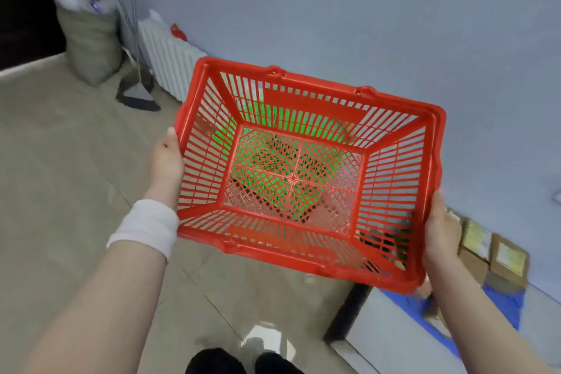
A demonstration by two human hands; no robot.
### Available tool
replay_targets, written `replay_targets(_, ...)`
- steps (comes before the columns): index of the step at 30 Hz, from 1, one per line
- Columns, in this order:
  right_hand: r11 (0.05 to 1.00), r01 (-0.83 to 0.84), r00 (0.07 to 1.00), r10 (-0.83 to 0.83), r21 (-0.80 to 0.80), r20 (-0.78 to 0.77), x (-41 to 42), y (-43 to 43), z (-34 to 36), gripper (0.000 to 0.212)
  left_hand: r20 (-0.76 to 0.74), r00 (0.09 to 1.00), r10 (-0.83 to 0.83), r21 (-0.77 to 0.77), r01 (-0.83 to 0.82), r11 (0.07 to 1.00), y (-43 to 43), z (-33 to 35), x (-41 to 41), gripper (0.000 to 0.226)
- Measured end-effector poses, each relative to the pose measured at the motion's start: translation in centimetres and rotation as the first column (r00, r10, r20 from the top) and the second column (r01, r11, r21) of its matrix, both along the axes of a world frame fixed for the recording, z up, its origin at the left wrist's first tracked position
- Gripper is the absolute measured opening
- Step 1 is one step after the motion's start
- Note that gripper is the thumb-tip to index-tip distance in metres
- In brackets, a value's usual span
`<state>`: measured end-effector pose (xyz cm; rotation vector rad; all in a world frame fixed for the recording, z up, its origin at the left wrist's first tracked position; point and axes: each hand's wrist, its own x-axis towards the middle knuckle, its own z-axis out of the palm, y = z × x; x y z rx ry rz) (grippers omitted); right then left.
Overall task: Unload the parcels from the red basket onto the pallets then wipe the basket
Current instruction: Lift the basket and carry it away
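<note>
Head view: empty red basket (306, 99)

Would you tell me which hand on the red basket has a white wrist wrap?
The left hand, at the left of the basket; the right hand has a bare wrist.

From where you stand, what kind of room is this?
Likely a storeroom or back room: parcels on a blue pallet, a full sack and a broom, all along the wall.

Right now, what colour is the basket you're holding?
The basket is red, clearest in the head view.
</note>
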<state>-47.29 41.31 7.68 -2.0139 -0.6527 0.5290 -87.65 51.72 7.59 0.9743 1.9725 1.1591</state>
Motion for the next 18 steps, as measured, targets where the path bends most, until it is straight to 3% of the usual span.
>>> replay_targets(13, 0.969, 0.245, 0.969, -0.244, 0.029, -0.033, -8.8, 13.7, 0.0, 0.061, 0.004, 0.974, -0.228, 0.032, 0.227, 0.973, 25.3, -1.6, -4.9, 0.058)
replay_targets(18, 0.957, 0.283, 0.957, -0.278, -0.065, 0.078, -8.7, 17.6, -2.1, 0.07, 0.039, 0.948, -0.315, 0.0, 0.315, 0.949, 32.1, -5.1, -3.1, 0.059)
